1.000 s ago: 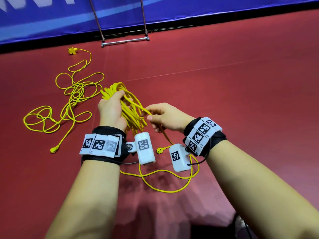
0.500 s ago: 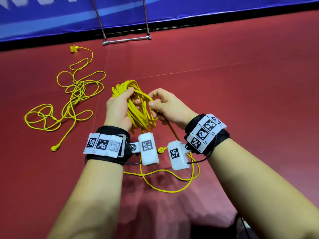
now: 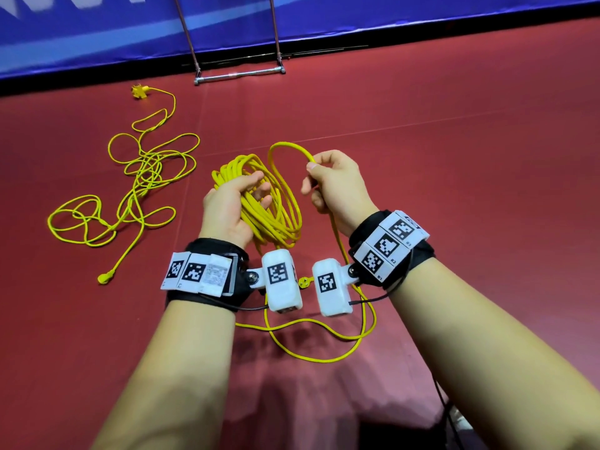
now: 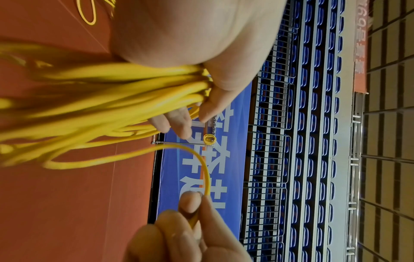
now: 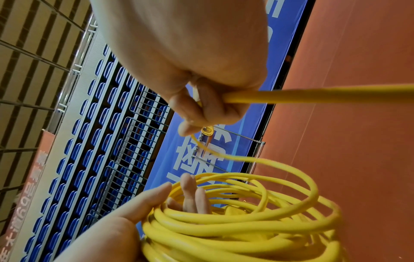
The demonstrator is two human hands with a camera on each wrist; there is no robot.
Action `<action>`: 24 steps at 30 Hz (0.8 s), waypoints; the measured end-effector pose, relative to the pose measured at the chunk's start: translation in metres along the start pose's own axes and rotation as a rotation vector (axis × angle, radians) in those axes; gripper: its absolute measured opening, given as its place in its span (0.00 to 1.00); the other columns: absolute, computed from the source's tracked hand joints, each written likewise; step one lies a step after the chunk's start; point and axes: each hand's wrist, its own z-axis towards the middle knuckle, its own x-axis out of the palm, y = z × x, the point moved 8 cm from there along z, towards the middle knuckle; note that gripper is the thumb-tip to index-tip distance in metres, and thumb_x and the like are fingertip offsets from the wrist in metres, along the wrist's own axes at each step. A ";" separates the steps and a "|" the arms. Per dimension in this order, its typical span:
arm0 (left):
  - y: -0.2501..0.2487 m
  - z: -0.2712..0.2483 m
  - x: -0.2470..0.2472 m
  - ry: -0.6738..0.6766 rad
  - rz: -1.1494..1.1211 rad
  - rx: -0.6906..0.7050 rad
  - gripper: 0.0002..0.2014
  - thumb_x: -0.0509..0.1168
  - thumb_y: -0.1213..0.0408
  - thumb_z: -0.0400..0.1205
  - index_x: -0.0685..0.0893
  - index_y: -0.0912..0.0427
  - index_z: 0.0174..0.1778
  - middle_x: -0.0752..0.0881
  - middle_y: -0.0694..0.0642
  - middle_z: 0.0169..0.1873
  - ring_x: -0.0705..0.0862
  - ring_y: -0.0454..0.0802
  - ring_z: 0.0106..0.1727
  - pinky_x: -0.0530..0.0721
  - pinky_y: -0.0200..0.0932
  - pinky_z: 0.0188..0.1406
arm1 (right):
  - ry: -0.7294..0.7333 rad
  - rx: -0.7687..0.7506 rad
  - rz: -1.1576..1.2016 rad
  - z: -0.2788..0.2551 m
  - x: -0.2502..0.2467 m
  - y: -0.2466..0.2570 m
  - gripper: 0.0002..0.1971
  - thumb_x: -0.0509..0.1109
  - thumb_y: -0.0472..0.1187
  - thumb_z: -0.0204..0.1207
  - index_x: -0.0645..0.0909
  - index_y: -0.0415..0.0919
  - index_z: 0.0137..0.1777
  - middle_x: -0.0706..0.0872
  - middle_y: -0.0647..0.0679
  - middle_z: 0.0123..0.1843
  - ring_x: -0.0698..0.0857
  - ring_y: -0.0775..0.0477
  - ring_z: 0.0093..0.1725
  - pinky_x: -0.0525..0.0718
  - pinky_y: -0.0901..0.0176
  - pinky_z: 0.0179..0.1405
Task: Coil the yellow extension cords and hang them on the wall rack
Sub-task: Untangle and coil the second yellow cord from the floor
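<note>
My left hand (image 3: 251,190) holds a coil of yellow extension cord (image 3: 272,216) in its palm, with the thumb over the strands and the fingers loosely bent under them. My right hand (image 3: 313,167) pinches the same cord between thumb and forefinger, and a fresh loop (image 3: 282,146) arcs from it toward the coil. The cord's loose tail (image 3: 324,339) lies on the floor below my wrists, its plug (image 3: 304,282) between the wrist cameras. A second yellow cord (image 3: 143,177) lies tangled on the floor to the left. In the left wrist view the strands (image 4: 112,92) run under my fingers (image 4: 208,109).
A metal rack (image 3: 238,74) stands at the blue banner wall (image 3: 422,14) ahead. In the wrist views a small coiled yellow cord (image 4: 208,139) hangs on it. The red floor (image 3: 454,157) stretches to the right. Blue stadium seats (image 5: 100,141) rise behind the banner.
My right hand has moved away from the coil, up and to the right, drawing out a new loop of cord. My left hand's fingers have loosened around the coil.
</note>
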 end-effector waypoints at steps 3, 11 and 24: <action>0.000 0.000 0.000 -0.014 0.004 0.025 0.19 0.70 0.76 0.76 0.79 0.70 0.63 0.91 0.61 0.44 0.90 0.53 0.36 0.87 0.43 0.33 | -0.037 -0.013 0.008 0.001 -0.004 0.001 0.05 0.60 0.33 0.84 0.71 0.41 0.47 0.81 0.41 0.27 0.67 0.50 0.16 0.62 0.67 0.17; 0.009 -0.010 0.024 0.148 0.054 0.012 0.05 0.66 0.69 0.84 0.84 0.68 0.49 0.89 0.61 0.34 0.88 0.56 0.31 0.88 0.49 0.33 | 0.110 -0.064 -0.066 -0.010 0.024 -0.009 0.07 0.67 0.33 0.82 0.84 0.35 0.56 0.82 0.42 0.29 0.72 0.51 0.17 0.65 0.67 0.17; 0.015 -0.010 0.021 0.120 0.083 -0.047 0.07 0.67 0.65 0.83 0.78 0.65 0.51 0.82 0.67 0.29 0.79 0.57 0.18 0.80 0.50 0.18 | 0.427 -0.074 -0.281 -0.024 0.050 -0.009 0.21 0.63 0.20 0.77 0.73 0.42 0.63 0.75 0.43 0.38 0.82 0.46 0.26 0.81 0.55 0.23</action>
